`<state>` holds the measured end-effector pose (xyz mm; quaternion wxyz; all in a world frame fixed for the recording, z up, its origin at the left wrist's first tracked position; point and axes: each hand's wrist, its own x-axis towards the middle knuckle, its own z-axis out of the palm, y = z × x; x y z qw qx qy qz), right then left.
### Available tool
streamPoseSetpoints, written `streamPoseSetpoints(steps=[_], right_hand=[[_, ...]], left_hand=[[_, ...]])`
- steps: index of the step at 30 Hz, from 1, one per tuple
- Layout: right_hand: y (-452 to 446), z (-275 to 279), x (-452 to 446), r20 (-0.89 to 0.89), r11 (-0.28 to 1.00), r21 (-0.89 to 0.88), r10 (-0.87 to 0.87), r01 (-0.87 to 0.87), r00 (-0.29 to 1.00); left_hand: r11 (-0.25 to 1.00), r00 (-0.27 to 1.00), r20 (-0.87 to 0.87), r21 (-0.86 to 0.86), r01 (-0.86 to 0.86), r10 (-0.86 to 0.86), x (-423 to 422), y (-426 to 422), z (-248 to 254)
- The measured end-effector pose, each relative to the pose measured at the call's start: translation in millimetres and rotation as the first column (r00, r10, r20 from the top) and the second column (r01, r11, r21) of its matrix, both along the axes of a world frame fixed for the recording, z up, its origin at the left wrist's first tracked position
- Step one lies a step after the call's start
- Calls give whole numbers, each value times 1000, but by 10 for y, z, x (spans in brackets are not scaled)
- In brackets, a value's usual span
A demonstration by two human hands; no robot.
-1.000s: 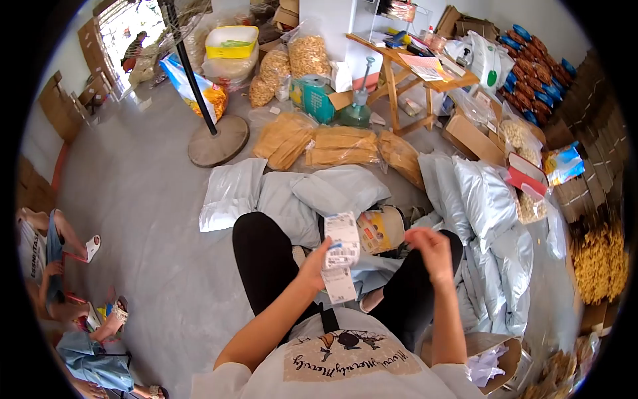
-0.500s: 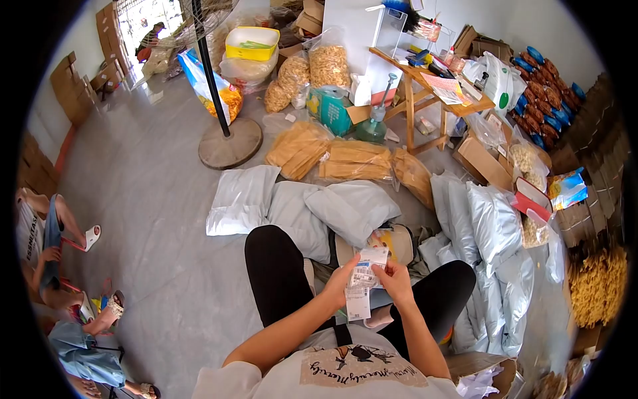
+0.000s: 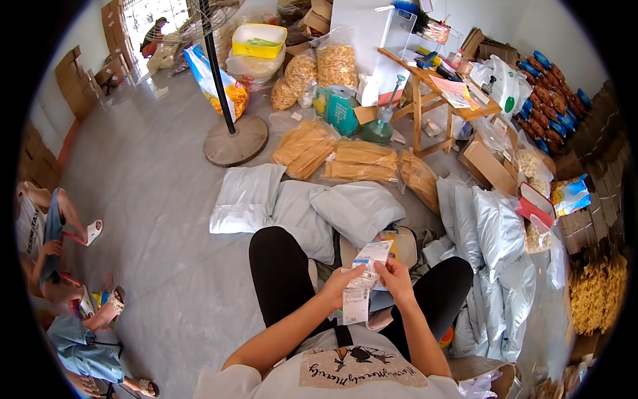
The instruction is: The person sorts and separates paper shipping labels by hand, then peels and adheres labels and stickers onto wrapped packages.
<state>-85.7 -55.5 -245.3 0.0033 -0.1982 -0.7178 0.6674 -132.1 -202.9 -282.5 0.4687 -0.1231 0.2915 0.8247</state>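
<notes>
Labels on a white paper strip hung in the air between the black-clad knees, held up by both hands. Such thin paper would probably handle as very light, limp and easily creased or torn, so it was best taken lightly by its side edges. Dark print, seemingly barcodes and address lines too small to read, covered the white, with a bluish patch near the grip; a lower panel dangled beneath. The fingers of the left hand pinched the strip's left side, and those of the right hand pinched its right edge.

Beyond the knees, grey mailers lay on the floor, with more mailers heaped to the right. Farther out, clear bags of flat yellowish sheets lay near the round fan base. Past them, a wooden surface bore a printed sheet near its front edge.
</notes>
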Motion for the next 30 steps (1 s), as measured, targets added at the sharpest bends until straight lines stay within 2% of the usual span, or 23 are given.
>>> streamPoseSetpoints(steps=[3,5,8,10,11,13,15,18,19,21,22,24,25,27,28,30], right_hand=[[-1,81,-56,0,999,-4,36,-36,999],[80,29,-119,-14,989,97,115,-114,993],[138,254,-277,-23,974,153,170,-165,985],[224,483,-437,-5,962,220,169,-164,986],[263,590,-529,-53,948,277,176,-154,983],[409,701,-801,-98,931,335,184,-142,978],[646,793,-1179,-192,859,498,239,-115,952],[1049,976,-1917,-155,621,779,324,-86,933],[1182,1022,-2182,-154,617,782,332,-91,930],[1439,1100,-2756,-152,520,850,394,-83,906],[1552,1092,-3042,-159,517,852,401,-80,902],[1773,956,-3589,-249,398,915,423,68,871],[1867,796,-3858,-243,400,915,430,58,870],[1999,432,-4419,-382,515,843,372,154,846],[2030,279,-4646,-370,525,841,379,132,848],[2071,-37,-5037,-415,546,814,304,200,858]], left_hand=[[999,999,-44,26,31,-29,-48,-14,60],[999,997,-66,13,30,-29,-102,-19,134],[999,993,-106,-3,47,-47,-330,-44,249],[996,998,-51,81,-22,26,-555,-49,409],[996,999,-47,85,-17,21,-702,-30,445],[973,979,-1,109,-204,205,-1025,23,535],[956,964,-2,128,-263,265,-1289,56,738],[922,930,-37,155,-356,365,-1545,98,882],[925,933,-54,161,-344,356,-1570,97,848],[930,936,-57,151,-336,347,-1587,100,799],[931,937,-37,134,-341,348,-1567,100,795],[945,945,13,21,-326,326,-1585,92,932],[942,942,20,17,-334,334,-1609,93,993],[944,943,72,-78,-321,326,-1748,98,1049],[939,937,86,-93,-331,338,-1838,90,997],[925,930,96,-180,-335,355,-1991,29,881]])
